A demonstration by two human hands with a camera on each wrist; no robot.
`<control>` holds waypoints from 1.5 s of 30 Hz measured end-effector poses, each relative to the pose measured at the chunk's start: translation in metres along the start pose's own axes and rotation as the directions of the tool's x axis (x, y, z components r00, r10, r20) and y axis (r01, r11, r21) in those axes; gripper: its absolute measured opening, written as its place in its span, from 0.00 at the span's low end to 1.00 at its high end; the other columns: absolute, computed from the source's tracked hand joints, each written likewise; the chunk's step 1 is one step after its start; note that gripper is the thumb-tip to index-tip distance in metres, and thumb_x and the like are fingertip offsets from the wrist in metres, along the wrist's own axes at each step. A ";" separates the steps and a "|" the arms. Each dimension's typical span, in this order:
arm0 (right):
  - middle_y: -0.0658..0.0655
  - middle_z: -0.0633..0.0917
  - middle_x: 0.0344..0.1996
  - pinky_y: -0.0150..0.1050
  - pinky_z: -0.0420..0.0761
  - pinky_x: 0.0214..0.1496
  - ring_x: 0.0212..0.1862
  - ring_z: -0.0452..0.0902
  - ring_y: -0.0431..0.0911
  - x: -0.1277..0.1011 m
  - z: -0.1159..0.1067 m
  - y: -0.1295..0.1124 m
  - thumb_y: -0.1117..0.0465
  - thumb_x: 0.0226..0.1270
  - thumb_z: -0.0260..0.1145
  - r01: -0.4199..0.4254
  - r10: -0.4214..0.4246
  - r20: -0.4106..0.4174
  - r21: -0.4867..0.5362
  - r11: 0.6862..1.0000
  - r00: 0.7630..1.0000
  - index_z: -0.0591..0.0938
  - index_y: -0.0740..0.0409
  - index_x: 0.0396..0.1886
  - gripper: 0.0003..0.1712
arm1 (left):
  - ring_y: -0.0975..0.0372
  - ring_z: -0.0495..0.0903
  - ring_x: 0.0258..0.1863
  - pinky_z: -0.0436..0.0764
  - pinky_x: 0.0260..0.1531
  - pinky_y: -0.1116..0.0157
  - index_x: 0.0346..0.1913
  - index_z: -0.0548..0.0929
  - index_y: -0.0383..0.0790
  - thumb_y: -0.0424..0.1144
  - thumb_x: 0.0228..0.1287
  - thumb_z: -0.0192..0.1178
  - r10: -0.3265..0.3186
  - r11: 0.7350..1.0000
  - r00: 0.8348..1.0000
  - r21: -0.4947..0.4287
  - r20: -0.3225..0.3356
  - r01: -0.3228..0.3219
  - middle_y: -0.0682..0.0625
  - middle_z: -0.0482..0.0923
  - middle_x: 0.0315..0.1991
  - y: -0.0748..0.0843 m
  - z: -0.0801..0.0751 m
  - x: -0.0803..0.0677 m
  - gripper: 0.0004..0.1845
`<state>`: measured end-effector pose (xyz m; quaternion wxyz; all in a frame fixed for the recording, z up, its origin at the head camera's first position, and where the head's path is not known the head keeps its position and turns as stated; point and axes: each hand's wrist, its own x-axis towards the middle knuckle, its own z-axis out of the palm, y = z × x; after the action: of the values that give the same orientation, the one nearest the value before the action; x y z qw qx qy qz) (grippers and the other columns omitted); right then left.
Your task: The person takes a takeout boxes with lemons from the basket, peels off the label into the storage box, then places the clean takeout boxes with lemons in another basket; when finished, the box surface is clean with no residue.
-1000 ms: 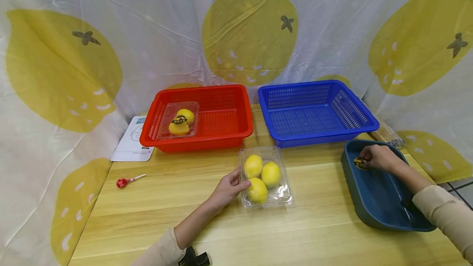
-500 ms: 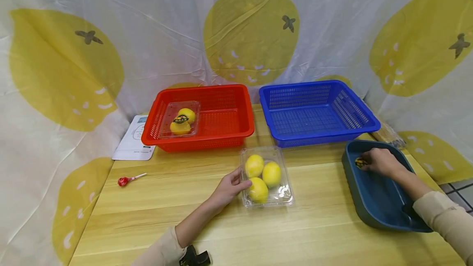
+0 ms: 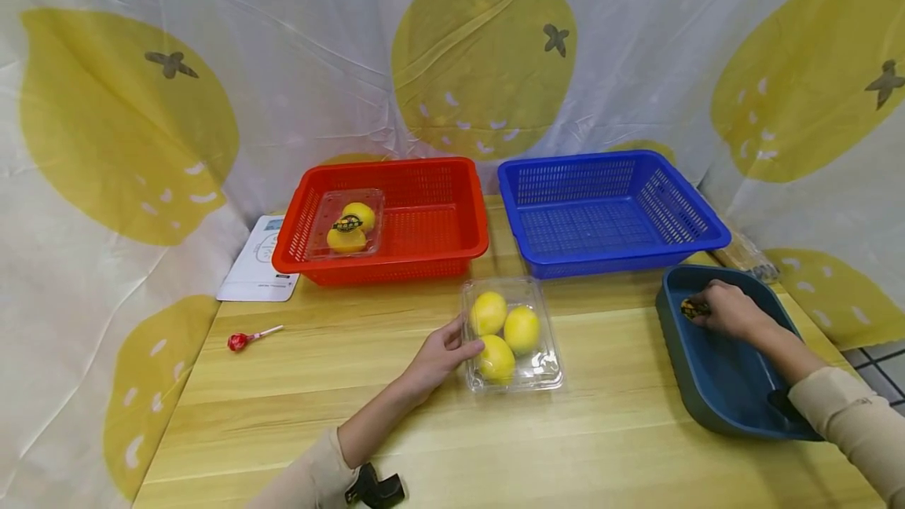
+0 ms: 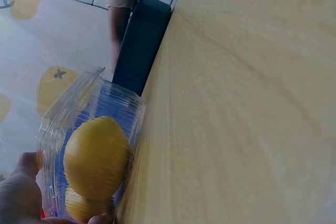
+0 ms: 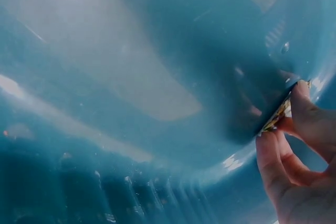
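My left hand (image 3: 437,358) rests against the left side of the clear clamshell box (image 3: 512,334), thumb and fingers lightly curled on its edge, holding it steady on the wooden table (image 3: 396,446). The box is thin, see-through plastic with a ribbed rim, lid closed, and three smooth yellow lemons (image 3: 504,334) sit packed together inside. It lies just in front of the gap between the red basket (image 3: 424,218) and the blue basket (image 3: 608,210). Well to the right of the box, my right hand (image 3: 728,309) is down inside the dark blue tub (image 3: 714,383), fingertips pinching a small round sticker (image 3: 691,308), black and yellow, against the tub's far wall. The sticker is too small for me to read.
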<state>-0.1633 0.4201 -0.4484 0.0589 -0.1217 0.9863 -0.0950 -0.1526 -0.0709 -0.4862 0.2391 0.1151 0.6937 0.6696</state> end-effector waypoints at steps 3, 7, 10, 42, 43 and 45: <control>0.64 0.82 0.31 0.51 0.79 0.34 0.35 0.77 0.57 0.000 0.000 0.001 0.66 0.53 0.72 0.006 -0.006 0.005 0.004 1.000 1.000 0.84 0.77 0.39 0.18 | 0.46 0.53 0.75 0.59 0.71 0.51 0.76 0.48 0.30 0.45 0.66 0.63 0.004 1.000 1.000 0.001 0.001 -0.004 0.37 0.45 0.78 0.001 0.000 0.000 0.45; 0.66 0.84 0.33 0.51 0.79 0.34 0.36 0.79 0.58 0.000 -0.002 0.000 0.63 0.54 0.73 -0.008 0.008 0.024 0.008 1.000 1.000 0.83 0.78 0.44 0.22 | 0.45 0.52 0.75 0.58 0.72 0.51 0.76 0.49 0.30 0.44 0.66 0.63 0.002 1.000 1.000 0.007 -0.003 -0.002 0.37 0.45 0.78 0.000 0.000 -0.001 0.45; 0.71 0.85 0.37 0.53 0.80 0.37 0.38 0.81 0.62 -0.001 -0.007 -0.003 0.60 0.54 0.73 -0.041 0.041 0.042 0.014 0.999 0.998 0.81 0.79 0.47 0.27 | 0.45 0.51 0.75 0.58 0.72 0.51 0.75 0.48 0.29 0.44 0.66 0.63 0.000 1.000 1.000 0.012 -0.004 0.000 0.37 0.45 0.78 0.000 0.000 -0.001 0.45; 0.65 0.87 0.36 0.45 0.80 0.32 0.35 0.82 0.53 0.004 -0.049 -0.075 0.57 0.62 0.68 -0.046 0.053 -0.062 0.099 0.994 0.997 0.80 0.74 0.50 0.25 | 0.46 0.52 0.76 0.59 0.72 0.52 0.76 0.49 0.30 0.46 0.67 0.62 -0.015 1.000 1.000 0.010 0.003 0.015 0.37 0.45 0.78 -0.002 0.000 0.000 0.45; 0.63 0.87 0.36 0.43 0.80 0.31 0.34 0.82 0.51 0.004 -0.051 -0.082 0.57 0.62 0.69 -0.042 0.049 -0.068 0.106 0.993 0.996 0.80 0.73 0.51 0.25 | 0.46 0.52 0.76 0.59 0.72 0.52 0.76 0.49 0.30 0.46 0.67 0.62 -0.014 1.000 1.000 0.012 0.001 0.014 0.37 0.45 0.78 -0.002 0.000 0.000 0.45; 0.61 0.87 0.36 0.40 0.78 0.30 0.32 0.80 0.47 0.007 -0.055 -0.095 0.55 0.62 0.69 -0.029 0.037 -0.064 0.130 0.991 0.997 0.80 0.72 0.52 0.26 | 0.46 0.52 0.76 0.59 0.72 0.52 0.76 0.49 0.30 0.46 0.67 0.62 -0.012 1.000 1.000 0.013 -0.005 0.012 0.38 0.46 0.78 -0.003 -0.001 0.001 0.45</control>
<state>-0.1559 0.3373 -0.3767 0.0356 -0.0982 0.9814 -0.1613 -0.1534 -0.0714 -0.4892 0.2403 0.1109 0.6996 0.6638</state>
